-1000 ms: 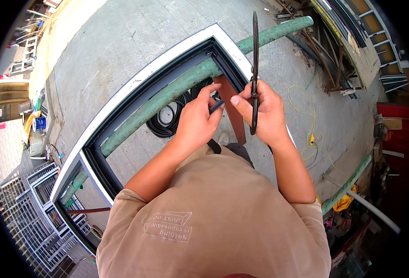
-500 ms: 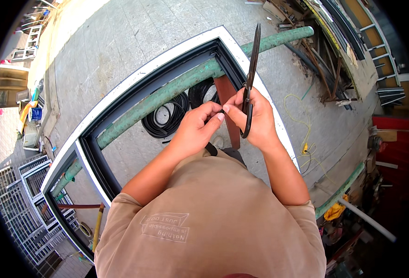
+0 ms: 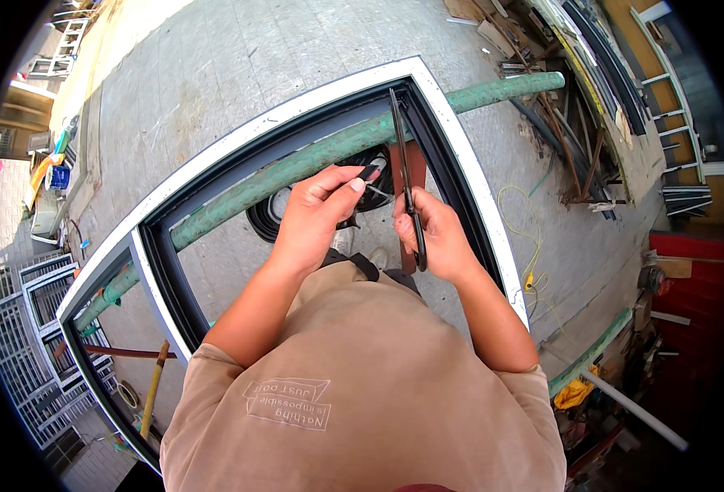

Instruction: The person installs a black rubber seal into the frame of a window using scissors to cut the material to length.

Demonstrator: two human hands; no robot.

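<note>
Between the thumb and fingers of my left hand (image 3: 319, 215) is pinched a short black strip (image 3: 368, 173), which looks like rubber. My right hand (image 3: 437, 234) is closed round a pair of dark scissors (image 3: 400, 139), blades pointing away from me; whether they are fully together I cannot tell. Both hands are above the opening of a large window frame (image 3: 278, 129), white on its face with dark inner channels. Below them, partly hidden by my left hand, lie coils of black strip (image 3: 262, 220) on the ground.
Green round pipes (image 3: 505, 92) run under the frame, beside a reddish-brown upright (image 3: 415, 168). A yellow cord (image 3: 534, 246) trails on the ground at right. Scrap lengths (image 3: 571, 148) are piled at far right; metal grilles (image 3: 22, 353) stand at left.
My hands have moved apart, the left slightly up and left. The scissors have dropped lower with my right hand, over the frame's corner. The black strip now shows in my left fingers.
</note>
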